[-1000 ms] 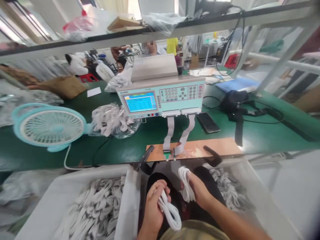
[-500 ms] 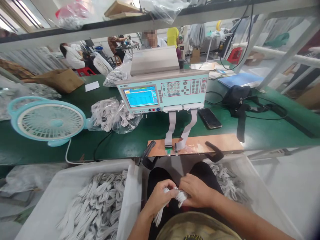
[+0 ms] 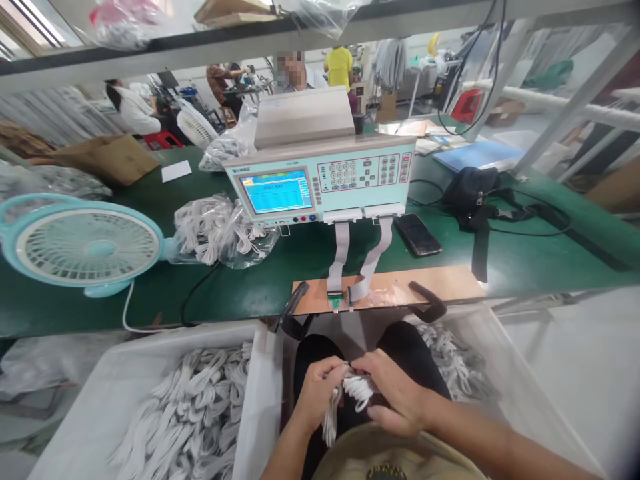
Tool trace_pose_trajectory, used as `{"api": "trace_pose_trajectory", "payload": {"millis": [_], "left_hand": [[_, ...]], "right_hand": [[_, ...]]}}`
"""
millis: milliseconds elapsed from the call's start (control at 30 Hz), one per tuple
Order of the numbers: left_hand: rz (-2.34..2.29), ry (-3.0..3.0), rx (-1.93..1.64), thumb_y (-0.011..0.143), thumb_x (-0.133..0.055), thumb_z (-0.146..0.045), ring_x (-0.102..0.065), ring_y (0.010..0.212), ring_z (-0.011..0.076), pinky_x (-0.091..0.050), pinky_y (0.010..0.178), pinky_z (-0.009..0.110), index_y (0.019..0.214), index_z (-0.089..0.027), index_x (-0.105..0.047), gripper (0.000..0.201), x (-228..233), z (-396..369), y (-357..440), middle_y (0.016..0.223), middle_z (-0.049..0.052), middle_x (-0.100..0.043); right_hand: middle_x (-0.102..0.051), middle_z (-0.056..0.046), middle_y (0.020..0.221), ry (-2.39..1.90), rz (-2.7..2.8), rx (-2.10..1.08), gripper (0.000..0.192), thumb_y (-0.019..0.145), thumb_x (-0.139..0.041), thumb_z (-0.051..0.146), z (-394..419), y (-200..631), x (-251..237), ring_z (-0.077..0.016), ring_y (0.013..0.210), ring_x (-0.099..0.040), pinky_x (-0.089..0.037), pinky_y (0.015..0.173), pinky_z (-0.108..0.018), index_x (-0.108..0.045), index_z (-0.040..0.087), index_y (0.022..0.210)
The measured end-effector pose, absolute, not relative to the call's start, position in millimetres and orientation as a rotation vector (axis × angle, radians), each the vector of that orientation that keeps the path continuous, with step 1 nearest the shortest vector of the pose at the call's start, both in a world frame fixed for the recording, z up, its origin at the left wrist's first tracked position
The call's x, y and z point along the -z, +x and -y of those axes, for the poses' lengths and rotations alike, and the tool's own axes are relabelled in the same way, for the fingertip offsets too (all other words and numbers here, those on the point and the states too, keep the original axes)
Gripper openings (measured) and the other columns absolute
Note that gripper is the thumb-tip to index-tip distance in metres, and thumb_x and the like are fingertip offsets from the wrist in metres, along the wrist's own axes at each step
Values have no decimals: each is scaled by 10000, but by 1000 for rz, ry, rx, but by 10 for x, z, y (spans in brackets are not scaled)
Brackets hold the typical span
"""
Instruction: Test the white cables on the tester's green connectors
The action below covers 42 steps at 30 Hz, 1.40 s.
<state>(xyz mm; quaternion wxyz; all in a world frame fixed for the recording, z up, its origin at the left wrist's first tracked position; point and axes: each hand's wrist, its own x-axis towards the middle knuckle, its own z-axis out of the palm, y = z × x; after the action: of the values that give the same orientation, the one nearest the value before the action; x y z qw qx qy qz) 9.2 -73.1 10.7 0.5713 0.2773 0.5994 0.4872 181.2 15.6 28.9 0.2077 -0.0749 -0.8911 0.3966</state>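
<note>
A coiled white cable is held between my two hands over my lap. My left hand is closed, thumb and forefinger pinching the cable near its upper end, while some of its strands hang below that palm. My right hand curls over the coil's other side, its fingertips meeting the left fingers at the top; the exact grip there is partly hidden. Beyond the hands, two grey ribbon cables run from a tester with a lit screen to small connectors at the table's edge.
White bins with cable bundles stand on my left and right. Black clamps hold a wooden board at the edge. A fan, bagged cables and a phone rest on the green table. People work behind.
My right hand has shifted, its thumb now spread lower and away from the coil, showing more of it. The cable's hanging strands have swung right. The tester's screen display differs.
</note>
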Motion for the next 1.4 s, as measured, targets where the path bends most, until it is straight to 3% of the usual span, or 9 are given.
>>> {"api": "trace_pose_trajectory", "payload": {"millis": [100,233,433,633,867,1200,1400], "left_hand": [[-1281,410,-1224,741,-604,-353,-430,374,79,-327,365,188,682,-142,-616,219,-53,735,157,510,-24,-522],[-1184,297,-1315,731,-630,-297,-451,448,71,-365,460,178,665,-137,-588,177,-30,700,224,539,-19,-543],[-1101,119,-1457,707,-648,-304,-415,490,60,-329,483,163,616,-138,-525,225,11,650,234,551,-49,-472],[-1270,231,-1435,712,-659,-359,-408,484,61,-318,474,163,643,-144,-520,265,-73,531,277,547,-59,-460],[-1603,524,-1475,752,-599,-445,-394,467,72,-342,430,172,710,-144,-582,305,20,271,216,526,-54,-463],[-1569,480,-1414,705,-638,-489,-395,392,61,-360,374,171,833,-137,-628,374,14,155,110,508,-61,-477],[-1491,722,-1259,767,-565,-490,-410,387,59,-337,368,155,684,-148,-578,352,-41,146,-125,494,-42,-492]], "right_hand": [[-524,-75,878,-234,2289,-1301,224,888,-321,292,-130,1787,-304,-199,789,-477,-395,732,-357,-480,171,989],[-502,-48,789,-410,2122,-1466,259,939,-298,259,-72,1710,-272,-158,724,-487,-422,670,-288,-486,186,776],[-515,-61,919,-393,2325,-1456,120,899,-441,207,-126,1654,-230,-147,827,-519,-440,744,-259,-545,176,950],[-519,-29,769,-394,2548,-1140,125,874,-470,227,-239,1578,-288,-146,695,-491,-406,642,-246,-568,177,814],[-523,4,659,-942,1669,-1590,262,853,-494,380,-445,1347,-79,-136,613,-478,-393,585,-243,-567,161,731],[-554,11,596,-986,1331,-1810,347,725,-633,485,-541,1194,-126,-120,542,-464,-364,525,-233,-632,138,706],[-563,7,523,-1046,1035,-2012,337,641,-702,459,-518,1093,-137,-113,469,-468,-357,479,-231,-586,143,622]]}}
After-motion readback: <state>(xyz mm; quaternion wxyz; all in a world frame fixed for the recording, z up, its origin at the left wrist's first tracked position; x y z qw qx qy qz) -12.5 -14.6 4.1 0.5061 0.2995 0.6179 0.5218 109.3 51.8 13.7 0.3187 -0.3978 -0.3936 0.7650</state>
